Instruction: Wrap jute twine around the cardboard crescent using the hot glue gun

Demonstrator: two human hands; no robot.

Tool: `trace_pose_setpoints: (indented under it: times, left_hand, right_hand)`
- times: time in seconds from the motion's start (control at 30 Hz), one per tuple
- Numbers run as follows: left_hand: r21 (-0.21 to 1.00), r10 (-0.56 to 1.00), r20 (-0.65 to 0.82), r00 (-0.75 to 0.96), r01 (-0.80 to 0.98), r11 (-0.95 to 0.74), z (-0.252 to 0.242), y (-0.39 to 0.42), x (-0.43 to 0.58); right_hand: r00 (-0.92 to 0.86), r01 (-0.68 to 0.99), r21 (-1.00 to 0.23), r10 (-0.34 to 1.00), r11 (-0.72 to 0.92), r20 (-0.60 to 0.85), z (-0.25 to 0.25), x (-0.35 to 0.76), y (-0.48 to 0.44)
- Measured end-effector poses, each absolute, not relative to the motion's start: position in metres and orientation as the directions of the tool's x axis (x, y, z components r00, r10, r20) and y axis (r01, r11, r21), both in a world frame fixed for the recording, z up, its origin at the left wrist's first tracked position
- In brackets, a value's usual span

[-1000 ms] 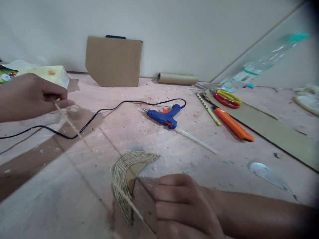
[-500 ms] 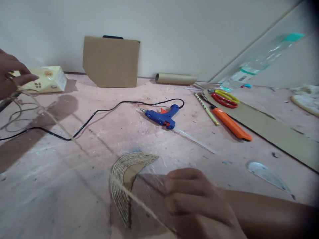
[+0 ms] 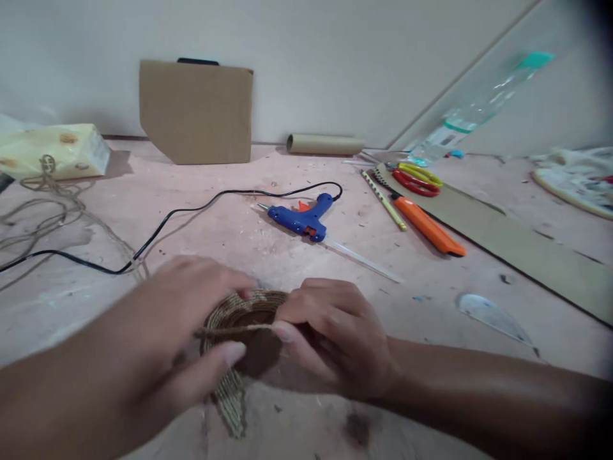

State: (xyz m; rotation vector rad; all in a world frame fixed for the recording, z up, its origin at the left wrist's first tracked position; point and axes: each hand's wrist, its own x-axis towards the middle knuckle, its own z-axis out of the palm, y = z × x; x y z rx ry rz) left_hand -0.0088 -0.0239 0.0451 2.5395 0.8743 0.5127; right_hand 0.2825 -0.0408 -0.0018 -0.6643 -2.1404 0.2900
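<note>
A crescent-shaped piece covered in rows of jute twine (image 3: 230, 402) lies flat on the table, partly hidden by both hands. Between thumb and finger, my right hand (image 3: 340, 335) pinches a strand of jute twine (image 3: 251, 328), which runs leftward across the crescent. My left hand (image 3: 179, 326) hovers at the crescent's left side, its thumb and forefinger apart on either side of the strand. Whether its fingertips touch the crescent I cannot tell. Beyond the left hand, loose loops of twine trail over the table to the far left.
A blue glue gun (image 3: 299, 220) with its glue stick and black cord (image 3: 172, 214) lies ahead. To the right are an orange cutter (image 3: 428, 227), scissors (image 3: 416, 182), a pencil (image 3: 384, 201) and a cardboard strip (image 3: 527, 255). A tissue pack (image 3: 83, 153) and a cardboard tube (image 3: 325, 144) are behind.
My left hand has come from the far left down to the crescent, letting go of the twine there. My right hand has moved up and left with its strand. The view has shifted slightly.
</note>
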Motion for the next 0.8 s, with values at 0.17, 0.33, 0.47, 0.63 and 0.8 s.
trace_pose_setpoints:
  times: [0.17, 0.33, 0.47, 0.63, 0.8]
  left_hand:
    - [0.523, 0.551, 0.331, 0.766, 0.337, -0.783, 0.034, -0.03, 0.032]
    - [0.562, 0.567, 0.344, 0.749, 0.32, -0.763, 0.016, -0.032, 0.027]
    - [0.419, 0.48, 0.363, 0.799, 0.32, -0.85, 0.001, -0.037, 0.015]
    - [0.37, 0.453, 0.154, 0.878, 0.374, -0.851, -0.002, -0.031, 0.003]
    - [0.364, 0.465, 0.087, 0.881, 0.406, -0.838, -0.004, -0.029, 0.007]
  right_hand:
    - [-0.475, 0.404, -0.397, 0.559, 0.824, 0.679, 0.001, 0.286, -0.046]
    - [-0.574, 0.308, -0.399, 0.503, 0.864, 0.646, 0.011, 0.288, -0.045]
    - [-0.631, 0.442, -0.403, 0.597, 0.802, 0.496, 0.032, 0.319, 0.002]
    - [-0.64, 0.701, -0.28, 0.752, 0.656, 0.161, 0.048, 0.381, 0.085]
    - [-0.692, 0.662, -0.322, 0.717, 0.677, 0.084, 0.041, 0.398, 0.109]
